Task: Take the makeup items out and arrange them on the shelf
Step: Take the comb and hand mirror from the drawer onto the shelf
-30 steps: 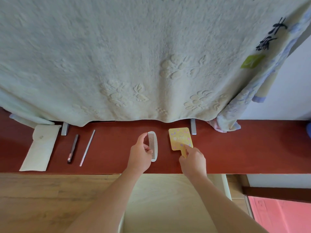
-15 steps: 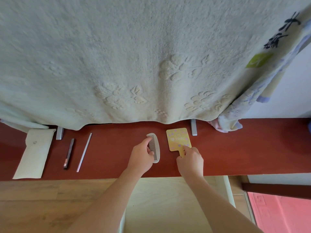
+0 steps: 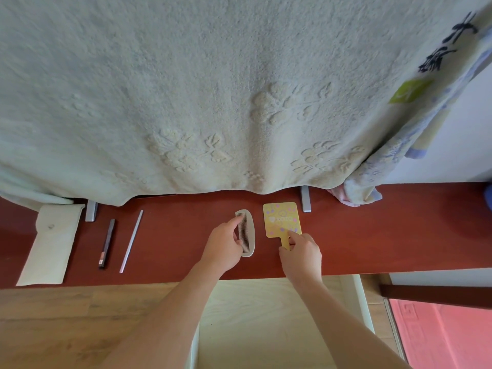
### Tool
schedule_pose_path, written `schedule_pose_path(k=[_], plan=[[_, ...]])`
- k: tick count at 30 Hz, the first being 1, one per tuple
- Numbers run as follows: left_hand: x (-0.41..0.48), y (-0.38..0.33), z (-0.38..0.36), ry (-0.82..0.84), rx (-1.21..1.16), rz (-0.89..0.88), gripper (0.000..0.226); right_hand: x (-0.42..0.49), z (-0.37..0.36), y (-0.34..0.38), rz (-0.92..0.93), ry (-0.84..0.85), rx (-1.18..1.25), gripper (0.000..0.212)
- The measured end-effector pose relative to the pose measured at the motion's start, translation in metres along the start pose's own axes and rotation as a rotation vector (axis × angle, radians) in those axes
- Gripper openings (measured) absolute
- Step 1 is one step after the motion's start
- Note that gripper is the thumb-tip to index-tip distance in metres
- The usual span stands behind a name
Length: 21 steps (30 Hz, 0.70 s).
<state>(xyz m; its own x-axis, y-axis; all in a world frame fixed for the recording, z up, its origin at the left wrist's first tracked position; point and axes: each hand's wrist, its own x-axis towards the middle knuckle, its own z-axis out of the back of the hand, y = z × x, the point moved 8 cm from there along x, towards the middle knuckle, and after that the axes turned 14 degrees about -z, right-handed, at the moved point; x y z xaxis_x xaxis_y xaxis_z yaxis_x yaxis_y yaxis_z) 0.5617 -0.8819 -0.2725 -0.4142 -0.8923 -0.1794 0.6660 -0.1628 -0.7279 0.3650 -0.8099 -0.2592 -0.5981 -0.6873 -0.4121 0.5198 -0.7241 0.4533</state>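
On the red shelf (image 3: 386,230) a pale curved comb (image 3: 249,235) lies flat. My left hand (image 3: 223,247) holds its toothed edge between index fingertip and thumb. Just to the right lies a yellow hand mirror (image 3: 281,218) with pastel dots. My right hand (image 3: 302,253) pinches its short handle, index fingertip on the mirror's lower corner. Further left lie a thin silver stick (image 3: 131,241) and a dark makeup pencil (image 3: 107,243), side by side. A flat white pouch (image 3: 50,243) rests at the shelf's left end.
A large pale towel (image 3: 213,89) hangs over the back of the shelf, with a patterned cloth (image 3: 415,123) at its right. Two grey brackets (image 3: 305,199) stand at the shelf's back. Below the shelf's front edge are a wooden floor (image 3: 66,328) and a pink mat (image 3: 447,336).
The comb has tilted slightly, its top leaning left under my left hand. My right hand stays on the mirror handle; the mirror has barely shifted.
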Motion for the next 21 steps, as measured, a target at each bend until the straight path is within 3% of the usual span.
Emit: schedule_pose_path(k=[11,21], plan=[[0.0009,0.0019,0.0003,-0.001,-0.017,-0.014,0.067,-0.0002,-0.0041,-0.0045,0.016,0.012,0.018,0.035],[0.0008,0.0020,0.0015,-0.013,-0.025,-0.032,0.065,-0.0028,-0.0059,-0.0035,0.021,-0.015,-0.013,0.023]])
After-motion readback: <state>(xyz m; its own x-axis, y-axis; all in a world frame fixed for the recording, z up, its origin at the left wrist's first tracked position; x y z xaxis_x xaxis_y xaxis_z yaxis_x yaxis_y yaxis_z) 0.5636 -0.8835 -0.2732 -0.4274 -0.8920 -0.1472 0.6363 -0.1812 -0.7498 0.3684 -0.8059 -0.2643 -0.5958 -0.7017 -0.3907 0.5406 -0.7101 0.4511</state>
